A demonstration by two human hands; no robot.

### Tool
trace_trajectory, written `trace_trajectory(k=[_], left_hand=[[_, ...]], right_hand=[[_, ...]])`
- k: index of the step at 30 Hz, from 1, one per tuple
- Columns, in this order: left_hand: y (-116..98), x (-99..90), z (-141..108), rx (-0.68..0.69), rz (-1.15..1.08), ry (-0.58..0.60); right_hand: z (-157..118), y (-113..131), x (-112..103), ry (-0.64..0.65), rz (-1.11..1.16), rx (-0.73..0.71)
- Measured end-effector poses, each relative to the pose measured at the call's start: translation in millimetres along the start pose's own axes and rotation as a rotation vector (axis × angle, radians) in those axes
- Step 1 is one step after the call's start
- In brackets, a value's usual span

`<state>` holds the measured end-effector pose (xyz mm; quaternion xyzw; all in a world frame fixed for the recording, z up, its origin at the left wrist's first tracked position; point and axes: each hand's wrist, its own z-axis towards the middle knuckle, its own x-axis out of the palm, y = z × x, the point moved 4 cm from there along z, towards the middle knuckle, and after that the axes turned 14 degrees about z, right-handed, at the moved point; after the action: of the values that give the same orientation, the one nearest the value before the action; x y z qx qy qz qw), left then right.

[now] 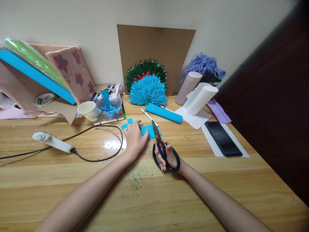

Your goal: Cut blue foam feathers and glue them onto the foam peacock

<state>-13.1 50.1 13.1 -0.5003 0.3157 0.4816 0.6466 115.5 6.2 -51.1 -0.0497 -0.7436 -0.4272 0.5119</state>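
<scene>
My right hand (171, 157) grips a pair of black-handled scissors (158, 137), with fingers through the loops. The blades look closed and point away from me. Their tips lie beside a piece of blue crepe paper (150, 131) on the table. My left hand (134, 137) rests palm down over the blue paper, its thumb apart from the fingers. Small blue scraps (130, 121) show just beyond its fingertips. What lies beneath the palm is hidden. A rolled length of blue crepe paper (164, 113) and a white marker (148, 116) lie farther back.
A fan-shaped blue, green and red paper craft (147, 88) leans on a brown board (155, 45). At left are a paper cup (88, 111), a plastic bowl (115, 104) of blue scraps, and a corded white glue gun (54, 143). A phone (223, 138) and paper rolls (201, 101) are right.
</scene>
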Motion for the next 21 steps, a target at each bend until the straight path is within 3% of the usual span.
trace_trajectory(k=[6,11,13,18,21], left_hand=[[-1.6,5.8,-0.9,0.077,-0.053,0.043],[-2.7,4.3,1.0,0.062,-0.128,0.032],[-3.5,1.7,1.9,0.069,-0.15,0.025],[-13.4,-7.7,-0.2,0.281,-0.227,0.035],[-21.7,-11.9,-5.3,0.467,-0.218,0.078]], right_hand=[[1.4,0.2,-1.3,0.001,0.033,-0.028],[0.9,3.8,6.6,-0.002,-0.032,-0.087],[-1.5,12.7,11.8,-0.108,-0.081,-0.215],[-18.1,52.2,20.7,-0.586,-0.402,-0.666],[-24.1,67.4,23.2,-0.694,-0.546,-0.767]])
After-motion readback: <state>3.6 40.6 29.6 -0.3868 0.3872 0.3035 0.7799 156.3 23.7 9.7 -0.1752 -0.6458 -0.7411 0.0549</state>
